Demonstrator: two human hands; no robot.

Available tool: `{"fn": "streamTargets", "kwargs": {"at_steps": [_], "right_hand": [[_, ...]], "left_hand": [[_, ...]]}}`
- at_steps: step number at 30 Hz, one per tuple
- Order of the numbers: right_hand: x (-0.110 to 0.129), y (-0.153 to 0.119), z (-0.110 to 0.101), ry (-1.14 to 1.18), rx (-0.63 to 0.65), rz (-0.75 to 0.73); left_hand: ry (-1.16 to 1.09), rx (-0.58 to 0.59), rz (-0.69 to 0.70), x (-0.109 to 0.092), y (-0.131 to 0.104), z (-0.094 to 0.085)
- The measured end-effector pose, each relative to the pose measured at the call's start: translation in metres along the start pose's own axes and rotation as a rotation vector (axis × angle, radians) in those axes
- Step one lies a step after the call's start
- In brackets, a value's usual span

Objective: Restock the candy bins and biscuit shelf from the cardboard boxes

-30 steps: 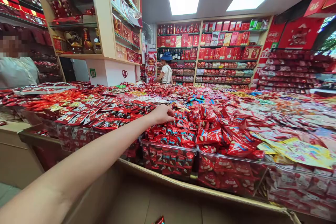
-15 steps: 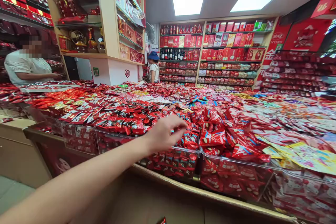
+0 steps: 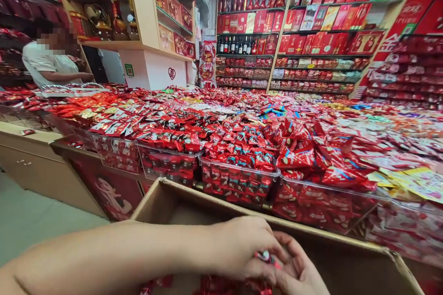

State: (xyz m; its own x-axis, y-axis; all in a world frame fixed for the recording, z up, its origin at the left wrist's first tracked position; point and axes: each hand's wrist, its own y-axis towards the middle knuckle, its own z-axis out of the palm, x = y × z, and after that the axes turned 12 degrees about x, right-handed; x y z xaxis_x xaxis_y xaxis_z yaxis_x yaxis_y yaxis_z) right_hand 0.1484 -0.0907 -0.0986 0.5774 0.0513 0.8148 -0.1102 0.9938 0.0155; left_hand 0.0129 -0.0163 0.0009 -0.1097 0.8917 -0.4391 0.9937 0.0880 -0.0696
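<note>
My left hand (image 3: pixel 247 244) reaches in from the left over an open cardboard box (image 3: pixel 211 198), its fingers closed round a small red candy packet (image 3: pixel 267 257). Against it, from the lower right, my right hand (image 3: pixel 302 269) curls its fingers and thumb about the same packet. The hands touch, and their fingers partly hide what lies between them. Beneath them, more red packets (image 3: pixel 221 284) lie in the box, partly cut off by the picture's lower edge.
Clear plastic bins (image 3: pixel 238 173) heaped with red packets line the counter just beyond the box. Larger red bags (image 3: pixel 304 161) fill the bin to the right. A person in a white top (image 3: pixel 48 62) stands behind the counter at left. Stocked shelves (image 3: pixel 277 32) cover the back wall.
My left hand has moved from above the red packets in the bin down and right into the box. My right hand has come into view. The view has tilted down.
</note>
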Motion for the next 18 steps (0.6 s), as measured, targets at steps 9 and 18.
{"fn": "streamTargets", "kwargs": {"at_steps": [9, 18], "right_hand": [[0.016, -0.011, 0.011, 0.062, -0.053, 0.001], [0.006, -0.013, 0.013, -0.081, -0.100, -0.004]], "left_hand": [[-0.193, -0.112, -0.021, 0.002, -0.002, -0.005], [-0.104, -0.064, -0.056, 0.003, -0.001, -0.005]]}}
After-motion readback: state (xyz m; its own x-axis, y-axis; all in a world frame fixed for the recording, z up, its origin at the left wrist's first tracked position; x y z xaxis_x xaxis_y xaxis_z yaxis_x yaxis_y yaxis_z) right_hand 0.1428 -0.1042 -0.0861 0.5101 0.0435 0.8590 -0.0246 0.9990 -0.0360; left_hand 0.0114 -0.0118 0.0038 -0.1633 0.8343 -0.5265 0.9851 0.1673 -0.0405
